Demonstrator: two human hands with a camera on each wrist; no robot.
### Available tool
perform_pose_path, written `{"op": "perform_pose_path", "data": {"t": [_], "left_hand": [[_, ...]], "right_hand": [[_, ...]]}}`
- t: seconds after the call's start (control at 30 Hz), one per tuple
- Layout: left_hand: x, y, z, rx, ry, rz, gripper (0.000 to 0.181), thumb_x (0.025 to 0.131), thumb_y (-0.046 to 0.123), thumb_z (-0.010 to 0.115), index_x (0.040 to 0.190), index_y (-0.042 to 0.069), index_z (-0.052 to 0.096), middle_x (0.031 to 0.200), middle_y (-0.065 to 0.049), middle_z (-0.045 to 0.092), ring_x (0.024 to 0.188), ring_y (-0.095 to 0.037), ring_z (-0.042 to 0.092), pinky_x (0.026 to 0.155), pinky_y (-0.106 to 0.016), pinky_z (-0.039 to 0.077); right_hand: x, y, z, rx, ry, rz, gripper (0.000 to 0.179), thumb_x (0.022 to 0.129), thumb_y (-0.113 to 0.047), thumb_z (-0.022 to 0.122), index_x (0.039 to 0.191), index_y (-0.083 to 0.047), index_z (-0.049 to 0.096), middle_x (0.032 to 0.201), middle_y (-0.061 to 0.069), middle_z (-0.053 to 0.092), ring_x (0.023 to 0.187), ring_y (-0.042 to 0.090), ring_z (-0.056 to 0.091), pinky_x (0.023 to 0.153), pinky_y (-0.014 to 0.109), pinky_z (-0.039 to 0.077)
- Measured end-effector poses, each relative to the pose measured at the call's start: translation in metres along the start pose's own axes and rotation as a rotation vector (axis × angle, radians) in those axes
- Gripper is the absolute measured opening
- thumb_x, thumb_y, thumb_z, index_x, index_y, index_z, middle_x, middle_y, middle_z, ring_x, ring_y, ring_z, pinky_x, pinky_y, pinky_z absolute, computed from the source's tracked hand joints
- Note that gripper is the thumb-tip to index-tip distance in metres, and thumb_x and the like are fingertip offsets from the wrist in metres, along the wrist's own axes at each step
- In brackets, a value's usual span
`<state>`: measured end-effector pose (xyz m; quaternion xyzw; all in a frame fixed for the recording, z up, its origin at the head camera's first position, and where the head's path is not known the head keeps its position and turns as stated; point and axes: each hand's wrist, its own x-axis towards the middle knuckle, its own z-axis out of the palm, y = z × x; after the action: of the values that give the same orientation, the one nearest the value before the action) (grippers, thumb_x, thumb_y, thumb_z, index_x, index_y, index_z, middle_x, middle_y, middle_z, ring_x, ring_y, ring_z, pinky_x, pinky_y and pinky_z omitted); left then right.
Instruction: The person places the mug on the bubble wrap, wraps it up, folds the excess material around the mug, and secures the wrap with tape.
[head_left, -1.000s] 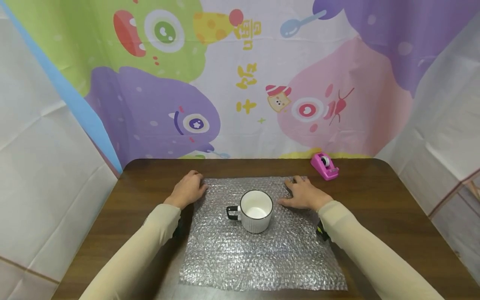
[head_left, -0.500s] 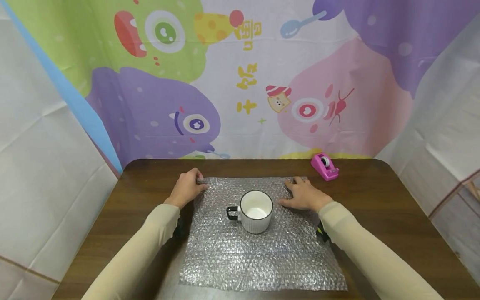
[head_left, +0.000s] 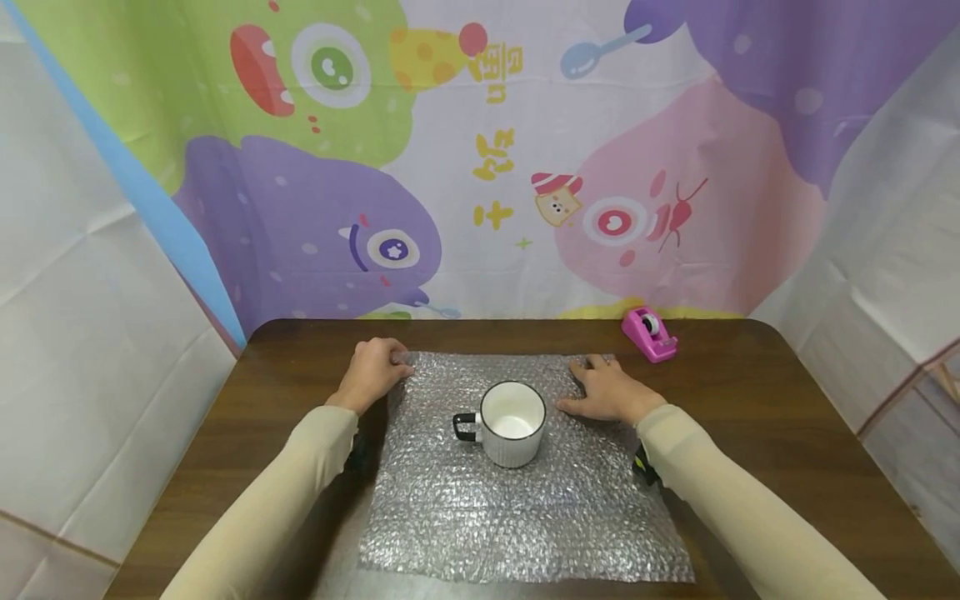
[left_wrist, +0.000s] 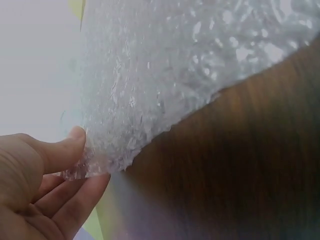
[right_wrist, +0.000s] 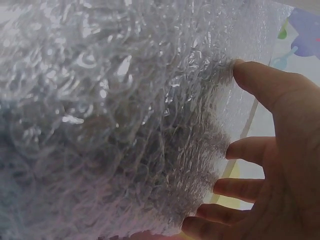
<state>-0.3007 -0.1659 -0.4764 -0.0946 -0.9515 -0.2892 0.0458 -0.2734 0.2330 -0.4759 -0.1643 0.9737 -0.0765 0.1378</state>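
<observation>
A sheet of bubble wrap (head_left: 465, 517) lies spread on the table. On it stands a white mug (head_left: 513, 429) with a black rim and a black handle pointing left. My left hand (head_left: 371, 372) pinches the far left corner of the bubble wrap between thumb and fingers; in the left wrist view that corner is lifted a little. With fingers spread, my right hand (head_left: 609, 390) rests on the sheet near its far right corner. In the right wrist view the right fingertips (right_wrist: 243, 70) touch the bubble wrap's surface.
A pink tape dispenser (head_left: 649, 334) stands at the back right of the brown wooden table (head_left: 757, 400). Behind the table hangs a cartoon-print curtain (head_left: 510, 275). Pale sheeting (head_left: 82, 333) walls off both sides.
My left hand has closed its fingers on the far left corner of the bubble wrap and raised it slightly. The right hand and the mug have stayed in place.
</observation>
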Motion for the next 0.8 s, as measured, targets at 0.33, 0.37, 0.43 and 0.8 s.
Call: {"op": "perform_pose_path", "data": {"t": [0.33, 0.37, 0.43, 0.8], "left_hand": [[-0.007, -0.008, -0.007, -0.113, -0.029, 0.059, 0.031, 0.090, 0.011, 0.079, 0.117, -0.003, 0.073, 0.107, -0.021, 0.076, 0.092, -0.031, 0.075, 0.073, -0.041, 0.063], [-0.007, -0.008, -0.009, -0.119, -0.025, 0.062, 0.032, 0.090, 0.011, 0.080, 0.118, -0.004, 0.072, 0.106, -0.021, 0.077, 0.089, -0.029, 0.076, 0.071, -0.040, 0.063], [-0.006, -0.008, -0.010, -0.130, -0.011, 0.062, 0.033, 0.089, 0.011, 0.081, 0.117, -0.004, 0.073, 0.103, -0.021, 0.077, 0.084, -0.027, 0.076, 0.068, -0.037, 0.062], [-0.006, 0.002, -0.021, -0.161, 0.004, 0.040, 0.017, 0.087, 0.012, 0.083, 0.099, 0.002, 0.078, 0.092, -0.013, 0.079, 0.080, -0.023, 0.076, 0.062, -0.032, 0.061]], "right_hand": [[0.000, -0.002, 0.000, 0.004, -0.013, 0.016, 0.091, 0.095, -0.063, 0.060, 0.157, 0.000, 0.036, 0.161, 0.035, 0.027, 0.142, 0.067, 0.025, 0.110, 0.074, 0.035], [0.000, -0.002, 0.000, 0.004, -0.013, 0.015, 0.091, 0.095, -0.063, 0.060, 0.157, 0.000, 0.036, 0.161, 0.035, 0.027, 0.142, 0.067, 0.025, 0.110, 0.074, 0.035], [-0.001, -0.001, -0.001, -0.002, -0.010, 0.012, 0.092, 0.095, -0.063, 0.061, 0.157, 0.000, 0.037, 0.160, 0.035, 0.028, 0.142, 0.067, 0.026, 0.110, 0.074, 0.035], [0.000, 0.000, -0.001, 0.003, -0.011, 0.021, 0.092, 0.096, -0.063, 0.060, 0.158, -0.001, 0.035, 0.162, 0.034, 0.026, 0.143, 0.067, 0.024, 0.109, 0.075, 0.035]]}}
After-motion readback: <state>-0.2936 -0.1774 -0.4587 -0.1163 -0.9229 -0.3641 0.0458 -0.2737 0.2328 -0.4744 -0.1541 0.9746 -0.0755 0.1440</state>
